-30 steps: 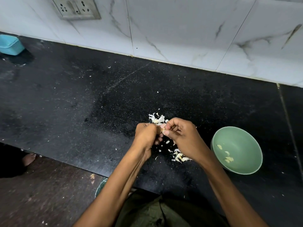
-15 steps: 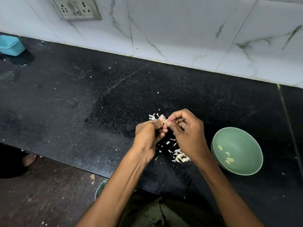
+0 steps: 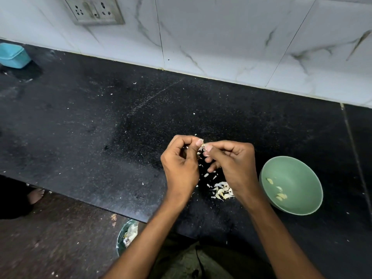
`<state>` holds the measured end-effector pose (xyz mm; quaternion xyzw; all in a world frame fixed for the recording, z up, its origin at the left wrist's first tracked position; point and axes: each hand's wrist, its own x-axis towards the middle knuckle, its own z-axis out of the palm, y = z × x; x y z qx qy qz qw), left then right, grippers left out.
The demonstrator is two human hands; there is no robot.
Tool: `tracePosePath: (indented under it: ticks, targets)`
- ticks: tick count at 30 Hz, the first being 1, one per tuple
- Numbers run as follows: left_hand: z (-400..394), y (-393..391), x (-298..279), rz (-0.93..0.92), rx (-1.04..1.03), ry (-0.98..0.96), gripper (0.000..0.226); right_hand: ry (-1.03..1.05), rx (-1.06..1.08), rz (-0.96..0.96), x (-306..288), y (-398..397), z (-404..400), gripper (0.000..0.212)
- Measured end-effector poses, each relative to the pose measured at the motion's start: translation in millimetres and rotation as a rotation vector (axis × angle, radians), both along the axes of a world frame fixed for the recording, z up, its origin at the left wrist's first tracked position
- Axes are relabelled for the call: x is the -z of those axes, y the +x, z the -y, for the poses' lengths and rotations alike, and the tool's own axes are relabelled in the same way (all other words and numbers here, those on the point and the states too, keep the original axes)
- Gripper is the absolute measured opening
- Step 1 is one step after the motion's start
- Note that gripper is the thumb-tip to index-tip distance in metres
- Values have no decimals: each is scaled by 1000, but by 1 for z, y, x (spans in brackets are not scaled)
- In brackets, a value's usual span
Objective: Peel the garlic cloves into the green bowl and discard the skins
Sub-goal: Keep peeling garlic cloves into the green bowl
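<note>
Above the black counter, my left hand and my right hand meet fingertip to fingertip and pinch one small garlic clove between them. Most of the clove is hidden by the fingers. Below the hands lies a small heap of garlic cloves and papery skins. Loose skin flakes are scattered between the wrists. The green bowl stands to the right of my right wrist and holds several peeled cloves.
A waste bin with skins in it stands on the floor under the counter's front edge. A blue plastic box sits at the far left by the marble wall. A person's bare foot shows on the floor at left.
Both hands rose a little away from the counter and spread slightly apart, still pinching the clove at their fingertips. The skin pile behind them is now hidden by the hands.
</note>
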<state>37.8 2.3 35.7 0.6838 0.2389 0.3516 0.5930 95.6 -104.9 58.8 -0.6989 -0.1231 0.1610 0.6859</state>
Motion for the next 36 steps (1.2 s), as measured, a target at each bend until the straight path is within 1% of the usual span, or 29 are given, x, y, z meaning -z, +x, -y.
tracePosePath:
  ticks: [2, 5, 9, 12, 15, 18, 21, 25, 31, 33, 36]
  targets:
    - [1, -1, -1, 30, -8, 99, 10, 15, 15, -50, -4, -1, -2, 15]
    - [3, -3, -2, 74, -23, 205, 10, 49, 46, -152, -9, -3, -5, 14]
    - [4, -4, 2, 108, -58, 351, 10, 82, 100, -238, -14, -7, -9, 14]
    - [4, -4, 4, 127, -80, 398, 11, 110, 139, -303, -18, -9, -13, 12]
    - [4, -4, 5, 148, -80, 367, 12, 138, 168, -333, -21, -11, -16, 11]
    - [4, -2, 5, 157, -82, 324, 14, 143, 218, -322, -24, -14, -19, 15]
    - [5, -1, 6, 166, -76, 237, 16, 118, 267, -292, -26, -16, -22, 14]
    - [6, 1, 4, 167, -75, 152, 18, 26, 296, -184, -27, -20, -24, 21]
    - [6, 0, 2, 170, -39, 93, 17, -127, 283, -2, -25, -21, -22, 19]
    - [4, 1, 0, 161, -24, 31, 18, -113, 259, 5, -26, -19, -20, 17]
    - [1, 4, -2, 147, 43, -125, 16, -85, 237, -2, -27, -13, -16, 16]
